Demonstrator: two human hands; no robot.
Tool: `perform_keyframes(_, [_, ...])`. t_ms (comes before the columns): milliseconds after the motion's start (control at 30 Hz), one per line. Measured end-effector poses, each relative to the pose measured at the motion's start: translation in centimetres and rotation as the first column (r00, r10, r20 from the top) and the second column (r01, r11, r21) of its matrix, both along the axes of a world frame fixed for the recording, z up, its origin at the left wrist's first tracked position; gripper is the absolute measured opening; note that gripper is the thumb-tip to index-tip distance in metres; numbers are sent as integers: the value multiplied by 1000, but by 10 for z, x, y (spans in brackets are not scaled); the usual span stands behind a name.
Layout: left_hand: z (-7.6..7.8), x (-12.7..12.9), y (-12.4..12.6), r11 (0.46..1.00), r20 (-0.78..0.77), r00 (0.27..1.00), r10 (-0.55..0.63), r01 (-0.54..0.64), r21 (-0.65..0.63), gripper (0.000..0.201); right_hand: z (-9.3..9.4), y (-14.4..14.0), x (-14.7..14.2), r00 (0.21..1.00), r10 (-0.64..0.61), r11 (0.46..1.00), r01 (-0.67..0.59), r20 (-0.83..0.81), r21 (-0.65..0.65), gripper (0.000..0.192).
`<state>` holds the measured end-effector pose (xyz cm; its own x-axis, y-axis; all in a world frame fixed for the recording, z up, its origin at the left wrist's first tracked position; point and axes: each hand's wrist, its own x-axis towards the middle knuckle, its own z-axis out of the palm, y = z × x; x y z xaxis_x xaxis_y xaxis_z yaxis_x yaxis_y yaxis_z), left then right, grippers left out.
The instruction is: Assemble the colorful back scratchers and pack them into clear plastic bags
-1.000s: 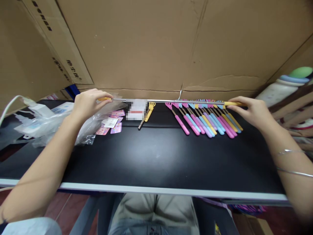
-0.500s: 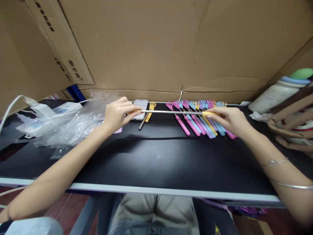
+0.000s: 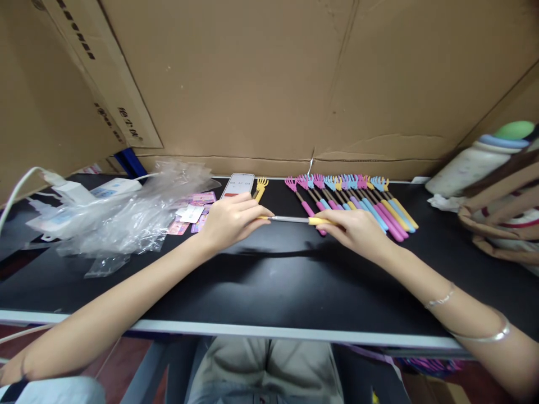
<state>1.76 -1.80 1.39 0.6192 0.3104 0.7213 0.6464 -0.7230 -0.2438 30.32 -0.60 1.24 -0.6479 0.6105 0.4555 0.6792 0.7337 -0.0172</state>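
Between my hands a yellow telescopic back scratcher is held level above the black table, its metal rod showing. My left hand pinches one end, and the fingers hide most of that end. Around the yellow handle at the other end, my right hand is closed. Beyond the right hand lies a row of several back scratchers with pink, blue, purple and yellow handles and claw heads toward the back. Another yellow back scratcher lies behind my left hand, partly hidden by it.
A phone showing a timer lies at the back. Crumpled clear plastic bags, printed cards and a white power strip are at left. On the right stand a tilted bottle and a brown bag. Cardboard walls the back.
My hands have come closer together and nearer to me, and the back scratcher's exposed rod is much shorter. The printed cards at left are now uncovered.
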Motion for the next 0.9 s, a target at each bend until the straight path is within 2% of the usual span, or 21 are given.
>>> perform_keyframes(200, [2, -1, 2, 997, -9, 997, 83, -83, 8, 20, 7, -3, 1, 999, -40, 981, 37, 7, 191, 27])
perform_keyframes(333, [6, -5, 2, 992, -69, 990, 121, -123, -28, 23, 10, -5, 2, 999, -37, 969, 35, 6, 245, 26])
perform_keyframes(433, [8, -11, 4, 976, -44, 983, 179, -182, -117, 28, 11, -4, 5, 1000, -23, 967, 25, -13, 254, 24])
perform_keyframes(567, [6, -15, 5, 919, -2, 967, 256, -244, -308, 30, 12, -3, 7, 999, -30, 953, 42, -45, 300, 22])
perform_keyframes(667, [5, -15, 4, 892, -2, 960, 279, -259, -371, 27, 12, -3, 6, 997, -53, 952, 65, -50, 300, 23])
perform_keyframes(900, [6, -25, 7, 909, -40, 958, 285, -284, -305, 27, 17, -2, 12, 990, -133, 975, 122, 47, 184, 30])
